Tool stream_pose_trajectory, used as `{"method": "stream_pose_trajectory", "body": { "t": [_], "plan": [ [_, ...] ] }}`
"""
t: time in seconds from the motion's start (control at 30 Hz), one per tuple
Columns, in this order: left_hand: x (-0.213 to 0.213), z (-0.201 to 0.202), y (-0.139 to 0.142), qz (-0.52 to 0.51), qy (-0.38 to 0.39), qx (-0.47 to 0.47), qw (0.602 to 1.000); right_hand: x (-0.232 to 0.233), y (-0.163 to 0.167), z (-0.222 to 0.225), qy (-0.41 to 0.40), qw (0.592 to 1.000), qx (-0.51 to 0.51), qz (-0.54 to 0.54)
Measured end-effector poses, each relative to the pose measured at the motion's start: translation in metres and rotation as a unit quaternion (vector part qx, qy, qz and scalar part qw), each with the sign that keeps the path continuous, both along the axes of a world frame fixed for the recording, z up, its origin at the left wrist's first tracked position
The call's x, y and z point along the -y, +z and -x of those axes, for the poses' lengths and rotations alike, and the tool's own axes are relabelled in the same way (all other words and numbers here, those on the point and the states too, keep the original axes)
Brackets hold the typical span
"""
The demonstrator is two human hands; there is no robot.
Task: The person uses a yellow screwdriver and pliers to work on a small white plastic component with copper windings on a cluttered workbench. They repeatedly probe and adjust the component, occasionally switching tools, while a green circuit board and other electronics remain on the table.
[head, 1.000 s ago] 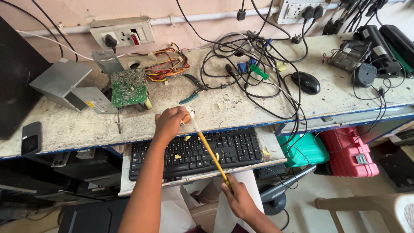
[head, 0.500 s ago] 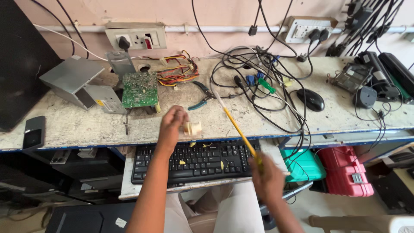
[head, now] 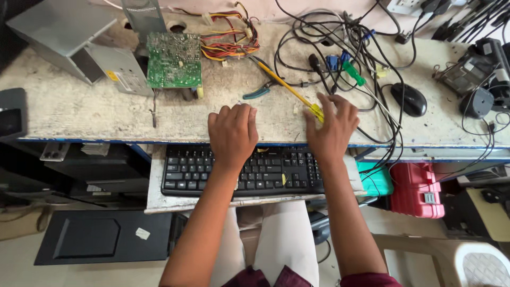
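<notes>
A yellow label sits on the grey metal box [head: 119, 79] at upper left; a red case [head: 416, 190] lies lower right. The left hand [head: 232, 134] rests knuckles-up at mid-frame on the rough stone bench [head: 79, 114], fingers curled; whether it holds anything cannot be told. The right hand [head: 332, 127], fingers spread, touches the yellow screwdriver [head: 289, 87] lying diagonally above centre beside the green board [head: 173, 59].

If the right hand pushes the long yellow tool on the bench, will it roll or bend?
The yellow tool looks thin, straight and rigid, so it probably slides or pivots rather than bends. Its round shaft may roll a little, though nearby cables would likely stop it. The right hand rests at its near end.
</notes>
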State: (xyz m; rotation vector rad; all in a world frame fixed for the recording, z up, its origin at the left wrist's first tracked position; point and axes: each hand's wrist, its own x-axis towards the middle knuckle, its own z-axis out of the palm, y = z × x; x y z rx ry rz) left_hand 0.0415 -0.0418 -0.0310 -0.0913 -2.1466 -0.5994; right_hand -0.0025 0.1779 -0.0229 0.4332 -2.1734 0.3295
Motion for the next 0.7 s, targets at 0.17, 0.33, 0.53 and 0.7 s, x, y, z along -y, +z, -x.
{"method": "stream_pose_trajectory", "body": {
  "t": [0.17, 0.33, 0.53, 0.7],
  "plan": [
    [0.004, 0.000, -0.003, -0.194, -0.085, -0.099, 0.972, 0.026, -0.012, -0.061, 0.248, 0.955, 0.154, 0.045],
    [0.018, 0.004, -0.012, -0.443, -0.182, 0.024, 0.878, 0.081, -0.023, -0.107, 0.364, 0.900, 0.237, -0.026],
    [0.050, 0.011, -0.012, -0.527, -0.379, 0.066, 0.758, 0.088, -0.018, -0.103, 0.424, 0.874, 0.232, 0.053],
    [0.056, 0.001, -0.005, -0.464, -0.469, 0.076, 0.748, 0.084, 0.000, -0.066, 0.390, 0.896, 0.105, 0.186]
  ]
}}
